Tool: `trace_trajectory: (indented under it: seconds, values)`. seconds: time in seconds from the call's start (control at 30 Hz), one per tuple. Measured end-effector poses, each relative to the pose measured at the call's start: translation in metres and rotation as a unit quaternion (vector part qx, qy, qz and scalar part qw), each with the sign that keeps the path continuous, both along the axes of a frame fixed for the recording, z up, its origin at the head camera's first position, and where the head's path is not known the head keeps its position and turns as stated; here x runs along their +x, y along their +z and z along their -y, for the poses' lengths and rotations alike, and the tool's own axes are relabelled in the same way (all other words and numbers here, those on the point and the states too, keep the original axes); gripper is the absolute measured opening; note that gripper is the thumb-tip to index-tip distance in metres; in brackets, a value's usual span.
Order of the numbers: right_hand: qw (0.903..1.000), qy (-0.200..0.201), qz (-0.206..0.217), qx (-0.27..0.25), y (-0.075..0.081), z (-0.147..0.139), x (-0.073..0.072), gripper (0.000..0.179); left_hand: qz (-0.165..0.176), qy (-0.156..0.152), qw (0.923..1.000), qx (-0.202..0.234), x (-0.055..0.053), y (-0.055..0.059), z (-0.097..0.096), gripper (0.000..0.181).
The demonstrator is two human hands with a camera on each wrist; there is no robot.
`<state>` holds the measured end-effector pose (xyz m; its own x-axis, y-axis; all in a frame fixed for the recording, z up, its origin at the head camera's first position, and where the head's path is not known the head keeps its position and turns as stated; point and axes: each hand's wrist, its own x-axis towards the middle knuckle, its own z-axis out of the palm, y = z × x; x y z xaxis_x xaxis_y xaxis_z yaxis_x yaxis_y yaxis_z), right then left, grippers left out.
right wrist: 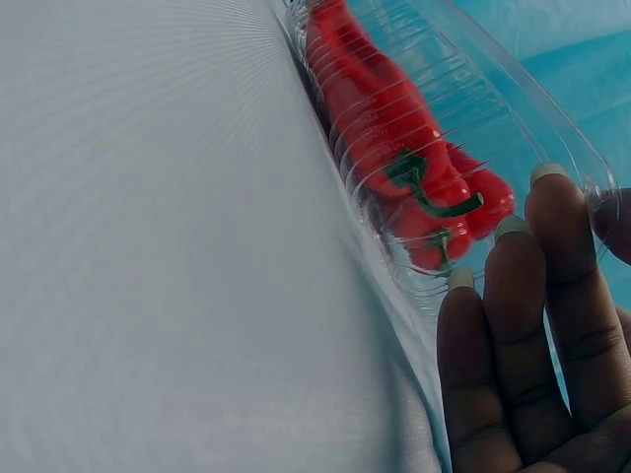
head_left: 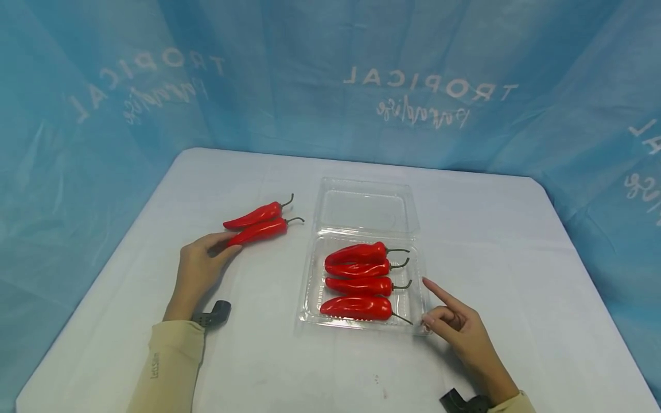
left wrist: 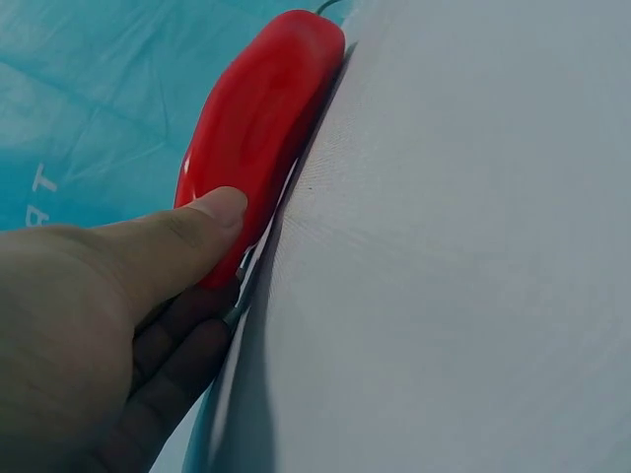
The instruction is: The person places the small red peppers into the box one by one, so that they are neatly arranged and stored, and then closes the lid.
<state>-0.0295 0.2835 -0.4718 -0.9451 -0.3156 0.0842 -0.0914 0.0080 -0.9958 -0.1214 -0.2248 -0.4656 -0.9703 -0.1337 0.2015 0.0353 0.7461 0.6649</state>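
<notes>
Picking, by the look: left hand [head_left: 203,264] pinches near pepper [head_left: 260,230] by its tip, stem pointing right; far pepper [head_left: 258,215] just beyond. Right hand [head_left: 463,328] grips box [head_left: 315,287] at near right corner. Next likely calls for a clean lift, then right, beside four boxed peppers [head_left: 361,285].

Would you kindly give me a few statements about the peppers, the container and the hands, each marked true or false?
1. Four red peppers lie in the clear container. True.
2. The lid is closed. False: it is folded open.
3. The left hand holds the nearer loose pepper near its tip. True.
4. The right hand holds a pepper. False: it holds the container's corner.
5. Only one pepper is outside the container. False: the farther loose pepper makes two.
</notes>
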Motion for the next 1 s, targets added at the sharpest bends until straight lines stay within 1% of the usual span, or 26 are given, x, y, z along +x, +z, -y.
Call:
trace_trajectory:
  seconds: [0.27, 0.43, 0.5, 0.57, 0.63, 0.73, 0.77, 0.83, 1.0]
  values:
    - [1.0000, 0.001, -0.003, -0.003, 0.003, 0.000, 0.001, 0.068, -0.016, -0.008, 0.9998, -0.004, -0.001, 0.001, 0.000, 0.041]
    - [1.0000, -0.002, 0.005, -0.001, 0.005, 0.001, 0.000, 0.068, -0.008, -0.008, 0.9999, -0.008, 0.002, 0.003, -0.002, 0.042]
    - [1.0000, -0.003, 0.007, 0.001, 0.005, 0.001, 0.000, 0.068, -0.013, -0.006, 0.9999, -0.007, 0.003, 0.006, -0.001, 0.042]
    - [1.0000, -0.002, 0.008, 0.001, 0.005, 0.001, 0.001, 0.068, -0.034, 0.007, 0.9994, 0.011, 0.004, 0.010, 0.000, 0.041]
    - [1.0000, 0.000, 0.010, -0.001, 0.004, 0.001, 0.001, 0.068, -0.069, 0.027, 0.9962, 0.047, 0.006, 0.016, 0.002, 0.039]
    - [1.0000, 0.003, 0.007, -0.005, 0.003, 0.001, 0.000, 0.068, -0.119, 0.060, 0.9862, 0.099, 0.009, 0.026, 0.005, 0.035]
    - [1.0000, 0.002, 0.007, -0.006, 0.002, 0.001, 0.000, 0.068, -0.130, 0.063, 0.9831, 0.112, 0.009, 0.029, 0.005, 0.035]
    - [1.0000, -0.001, 0.007, -0.006, 0.002, 0.001, 0.000, 0.068, -0.138, 0.063, 0.9812, 0.120, 0.009, 0.032, 0.005, 0.035]
    - [1.0000, -0.005, 0.007, 0.001, 0.001, 0.001, 0.000, 0.069, -0.135, 0.043, 0.9817, 0.127, 0.008, 0.034, 0.001, 0.035]
